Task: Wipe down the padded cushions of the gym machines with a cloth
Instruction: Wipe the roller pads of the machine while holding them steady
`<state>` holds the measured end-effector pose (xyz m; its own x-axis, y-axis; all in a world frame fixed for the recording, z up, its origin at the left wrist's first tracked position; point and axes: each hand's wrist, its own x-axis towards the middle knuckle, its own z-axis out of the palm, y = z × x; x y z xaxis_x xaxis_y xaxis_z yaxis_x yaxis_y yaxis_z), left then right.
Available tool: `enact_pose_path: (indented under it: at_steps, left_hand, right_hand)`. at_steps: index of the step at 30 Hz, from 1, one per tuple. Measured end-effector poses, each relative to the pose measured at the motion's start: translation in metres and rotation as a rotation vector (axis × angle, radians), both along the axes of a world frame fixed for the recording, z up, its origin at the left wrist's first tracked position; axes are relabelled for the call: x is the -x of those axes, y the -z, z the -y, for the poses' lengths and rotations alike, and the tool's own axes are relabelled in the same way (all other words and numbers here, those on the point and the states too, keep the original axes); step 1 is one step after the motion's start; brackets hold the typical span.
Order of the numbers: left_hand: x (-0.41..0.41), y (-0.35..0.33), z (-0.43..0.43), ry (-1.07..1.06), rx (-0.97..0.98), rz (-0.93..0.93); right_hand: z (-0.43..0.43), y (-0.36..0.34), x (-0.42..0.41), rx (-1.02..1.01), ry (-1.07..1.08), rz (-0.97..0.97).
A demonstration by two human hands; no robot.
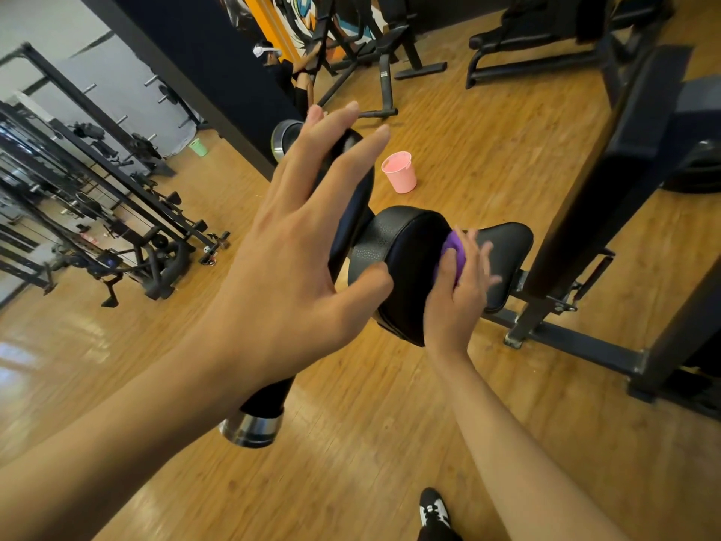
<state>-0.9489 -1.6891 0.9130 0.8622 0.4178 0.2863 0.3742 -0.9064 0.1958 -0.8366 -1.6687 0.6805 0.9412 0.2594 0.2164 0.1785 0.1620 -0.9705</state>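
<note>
A black padded cushion (405, 244) on a gym machine sits at the centre, with a second black pad (507, 247) just behind it. My right hand (458, 290) holds a purple cloth (451, 251) against the right side of the nearer cushion. My left hand (296, 244) is spread with straight fingers over a black handle bar (351, 197) with chrome ends, its thumb touching the cushion's left face. Part of the bar is hidden under my left hand.
A pink bucket (400, 171) stands on the wooden floor beyond the cushion. The machine's black frame (577, 236) rises at right. A mirror wall (78, 150) at left reflects racks. Benches (374, 52) stand at the back. My shoe (433, 509) is at the bottom.
</note>
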Motion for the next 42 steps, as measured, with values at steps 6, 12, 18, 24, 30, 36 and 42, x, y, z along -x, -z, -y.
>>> enact_pose_path:
  at_steps: [6,12,18,24,30,36,42]
  left_hand:
    - [-0.005,0.0,-0.001,0.0,-0.017,-0.009]
    - [-0.003,-0.001,0.0,0.0,-0.01,-0.005]
    - [-0.007,0.001,0.001,-0.013,-0.025,-0.012]
    - [-0.005,0.001,0.001,-0.003,-0.033,-0.012]
    - [-0.005,0.0,0.0,0.0,-0.022,-0.004]
    - [0.0,0.001,-0.003,0.014,-0.008,-0.004]
    - [0.001,0.002,-0.005,0.03,-0.033,-0.011]
  right_hand:
    - [-0.004,-0.017,-0.001,-0.068,0.042,0.058]
    - [0.006,0.022,-0.017,0.014,0.009,-0.39]
    - [-0.005,-0.02,-0.001,-0.128,0.028,0.204]
    - [0.002,-0.011,-0.018,-0.064,0.033,-0.179]
    - [-0.009,-0.024,-0.009,-0.085,0.054,0.098]
    - [-0.002,-0.012,-0.011,-0.076,0.071,-0.18]
    - [-0.008,-0.038,0.019,-0.125,0.06,0.141]
